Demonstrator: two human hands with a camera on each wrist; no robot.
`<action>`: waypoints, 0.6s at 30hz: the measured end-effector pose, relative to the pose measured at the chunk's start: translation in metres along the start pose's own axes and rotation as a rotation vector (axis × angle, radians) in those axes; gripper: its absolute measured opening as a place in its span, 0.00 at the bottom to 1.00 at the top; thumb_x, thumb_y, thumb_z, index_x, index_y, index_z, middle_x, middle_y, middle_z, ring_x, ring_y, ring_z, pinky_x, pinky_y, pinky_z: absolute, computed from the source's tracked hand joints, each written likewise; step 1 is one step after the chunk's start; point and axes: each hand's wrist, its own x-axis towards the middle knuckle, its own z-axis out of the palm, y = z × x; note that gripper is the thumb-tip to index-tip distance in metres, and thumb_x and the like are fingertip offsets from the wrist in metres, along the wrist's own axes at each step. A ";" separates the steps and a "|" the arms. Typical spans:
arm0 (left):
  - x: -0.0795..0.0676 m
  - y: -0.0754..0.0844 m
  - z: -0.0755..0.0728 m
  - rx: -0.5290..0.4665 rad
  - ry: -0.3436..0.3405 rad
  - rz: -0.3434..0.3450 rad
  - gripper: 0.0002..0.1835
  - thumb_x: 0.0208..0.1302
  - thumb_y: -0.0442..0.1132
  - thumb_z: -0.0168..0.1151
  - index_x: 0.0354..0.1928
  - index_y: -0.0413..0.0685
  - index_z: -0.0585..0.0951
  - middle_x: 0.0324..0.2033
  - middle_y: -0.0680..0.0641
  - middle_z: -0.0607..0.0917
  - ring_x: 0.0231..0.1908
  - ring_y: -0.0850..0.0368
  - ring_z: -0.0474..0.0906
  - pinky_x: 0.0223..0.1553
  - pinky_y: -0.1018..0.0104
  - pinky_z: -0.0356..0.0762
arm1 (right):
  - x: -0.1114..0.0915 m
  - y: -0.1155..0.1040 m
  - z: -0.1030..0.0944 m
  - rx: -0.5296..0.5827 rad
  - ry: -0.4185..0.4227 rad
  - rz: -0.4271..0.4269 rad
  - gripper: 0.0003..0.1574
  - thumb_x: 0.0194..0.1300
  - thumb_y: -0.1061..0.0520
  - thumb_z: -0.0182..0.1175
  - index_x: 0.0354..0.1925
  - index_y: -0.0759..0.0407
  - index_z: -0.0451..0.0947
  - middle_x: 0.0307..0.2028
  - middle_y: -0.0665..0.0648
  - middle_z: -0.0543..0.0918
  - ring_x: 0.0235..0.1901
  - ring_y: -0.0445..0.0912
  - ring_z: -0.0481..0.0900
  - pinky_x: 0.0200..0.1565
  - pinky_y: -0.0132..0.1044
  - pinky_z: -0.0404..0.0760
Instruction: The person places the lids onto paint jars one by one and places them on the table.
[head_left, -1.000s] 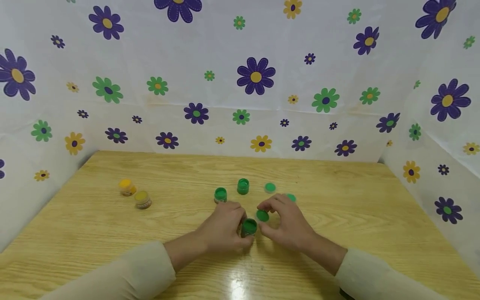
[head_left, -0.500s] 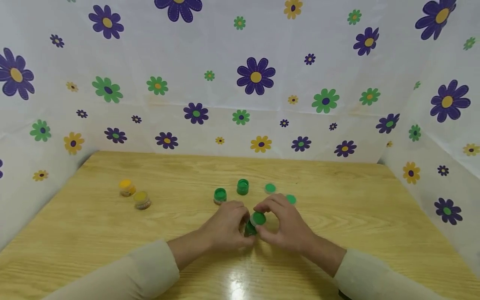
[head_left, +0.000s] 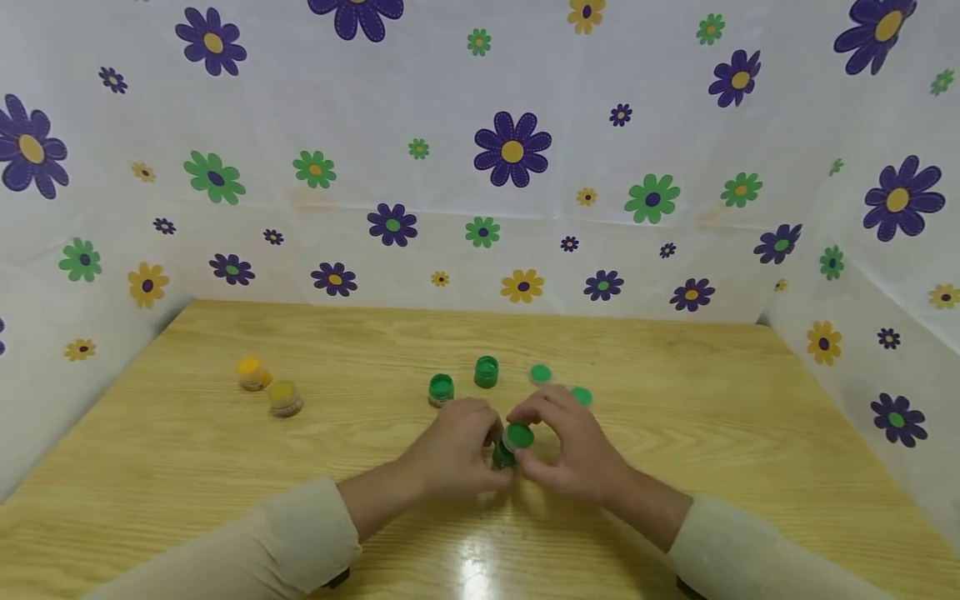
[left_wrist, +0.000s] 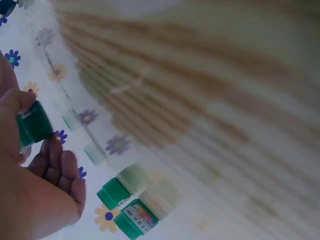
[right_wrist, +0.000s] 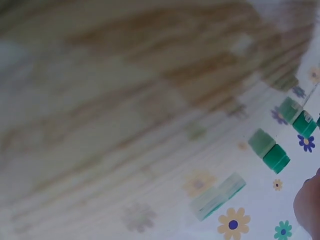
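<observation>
My left hand (head_left: 457, 450) grips a small green paint jar (head_left: 503, 456) near the middle of the table; the jar shows again in the left wrist view (left_wrist: 39, 124). With thumb and fingers my right hand (head_left: 577, 454) pinches a round green lid (head_left: 518, 437) over the jar's mouth. The lid hides most of the opening, and whether it is seated cannot be told. Just beyond the hands stand two uncapped green paint jars (head_left: 441, 389) (head_left: 487, 372). Two loose green lids (head_left: 540, 373) (head_left: 581, 397) lie right of them, one close behind the right hand. Only part of that hand (right_wrist: 307, 205) enters the right wrist view.
Two jars stand at the table's left, one bright yellow (head_left: 254, 374) and one darker yellow (head_left: 285, 399). The wooden table (head_left: 360, 350) has a glossy surface. A white flowered cloth (head_left: 450, 192) borders its back and sides.
The right hand has brought the lid leftward from beside the jar to over its mouth. The left hand and jar have shifted slightly right. Jars and lids on the table stay put.
</observation>
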 end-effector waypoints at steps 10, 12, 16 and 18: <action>-0.002 -0.001 0.005 0.099 0.036 0.051 0.15 0.45 0.50 0.74 0.25 0.50 0.79 0.22 0.58 0.76 0.27 0.66 0.69 0.42 0.64 0.73 | 0.001 -0.003 -0.001 0.003 -0.036 0.007 0.20 0.52 0.61 0.66 0.47 0.56 0.80 0.45 0.47 0.78 0.47 0.41 0.73 0.49 0.42 0.79; -0.002 -0.001 0.006 0.104 0.030 0.046 0.15 0.46 0.50 0.74 0.24 0.50 0.79 0.21 0.59 0.76 0.26 0.66 0.68 0.42 0.64 0.73 | 0.001 -0.002 -0.001 0.005 -0.041 0.009 0.20 0.52 0.61 0.66 0.47 0.56 0.80 0.45 0.46 0.78 0.48 0.41 0.73 0.49 0.41 0.78; -0.002 0.000 0.006 0.101 0.029 0.028 0.15 0.45 0.51 0.73 0.24 0.50 0.79 0.21 0.59 0.75 0.26 0.66 0.68 0.42 0.64 0.74 | 0.000 0.000 0.000 -0.001 -0.059 -0.011 0.20 0.52 0.60 0.65 0.47 0.53 0.81 0.45 0.46 0.79 0.47 0.41 0.73 0.50 0.38 0.77; -0.002 0.000 0.006 0.099 0.035 0.025 0.15 0.45 0.51 0.73 0.23 0.50 0.78 0.20 0.59 0.75 0.25 0.67 0.68 0.42 0.64 0.74 | -0.001 0.001 0.000 -0.005 -0.067 -0.020 0.20 0.52 0.60 0.65 0.47 0.52 0.81 0.45 0.45 0.78 0.48 0.40 0.73 0.50 0.38 0.76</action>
